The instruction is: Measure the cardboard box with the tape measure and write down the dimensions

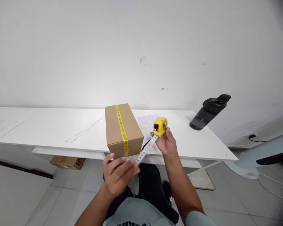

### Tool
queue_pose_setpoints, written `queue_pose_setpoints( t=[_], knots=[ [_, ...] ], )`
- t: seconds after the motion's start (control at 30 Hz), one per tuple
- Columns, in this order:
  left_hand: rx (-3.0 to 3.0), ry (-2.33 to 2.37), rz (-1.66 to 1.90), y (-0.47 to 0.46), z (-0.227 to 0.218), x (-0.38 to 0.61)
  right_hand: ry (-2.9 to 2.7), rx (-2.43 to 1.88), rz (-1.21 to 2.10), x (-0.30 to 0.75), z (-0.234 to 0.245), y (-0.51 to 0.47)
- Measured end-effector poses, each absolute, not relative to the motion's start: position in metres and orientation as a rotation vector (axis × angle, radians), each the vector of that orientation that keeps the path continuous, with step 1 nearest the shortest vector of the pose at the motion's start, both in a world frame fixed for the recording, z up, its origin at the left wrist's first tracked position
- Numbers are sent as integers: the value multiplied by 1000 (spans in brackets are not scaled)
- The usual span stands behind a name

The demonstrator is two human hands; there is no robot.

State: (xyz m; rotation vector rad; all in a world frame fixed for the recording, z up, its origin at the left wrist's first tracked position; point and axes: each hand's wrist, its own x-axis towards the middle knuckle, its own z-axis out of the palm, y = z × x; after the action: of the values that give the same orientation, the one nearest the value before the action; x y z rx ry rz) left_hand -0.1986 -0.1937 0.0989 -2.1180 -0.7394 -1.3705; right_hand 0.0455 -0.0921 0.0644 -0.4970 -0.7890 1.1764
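Observation:
A yellow tape measure [160,126] is in my right hand [168,146], raised over the table's front edge with the fingers wrapped around its case. Its white blade [145,150] is drawn out, slanting down to the left. Near the blade's far end my left hand [119,175] closes its fingers on the strip; the tip itself is hidden. Just beyond my left hand stands a closed cardboard box [130,122], sealed with printed yellow tape along its top and down its front. Behind the tape measure lies a printed sheet of paper [145,124], partly covered.
The long white table [82,130] runs along a white wall. A black bottle [204,114] stands toward its right end. Below the table, another cardboard box [69,162] sits at the left. A pale blue object [247,163] with a cable stands at the right.

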Motion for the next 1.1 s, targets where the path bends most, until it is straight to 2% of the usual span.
queue_pose_setpoints(
  t=[0.43, 0.53, 0.63, 0.7, 0.8, 0.97, 1.1],
  knots=[
    [-2356, -624, -1428, -158, 42, -118, -275, -556, 1455, 27, -21, -205],
    [-2393, -618, -1317, -161, 54, -117, -190, -556, 1476, 35, -33, -221],
    [-2361, -611, -1371, -158, 83, -123, -140, -582, 1494, 45, -37, -235],
    [-2275, -783, -1396, -150, 103, -124, -118, -582, 1485, 48, -38, -239],
    [-2160, -1168, -1200, -130, 121, -118, -122, -562, 1480, 47, -38, -238],
    [-2117, -1344, -1085, -108, 116, -116, -129, -579, 1472, 36, -42, -230],
    [-2120, -1163, -1090, -113, 111, -155, -118, -581, 1460, 36, -44, -231]
  ],
)
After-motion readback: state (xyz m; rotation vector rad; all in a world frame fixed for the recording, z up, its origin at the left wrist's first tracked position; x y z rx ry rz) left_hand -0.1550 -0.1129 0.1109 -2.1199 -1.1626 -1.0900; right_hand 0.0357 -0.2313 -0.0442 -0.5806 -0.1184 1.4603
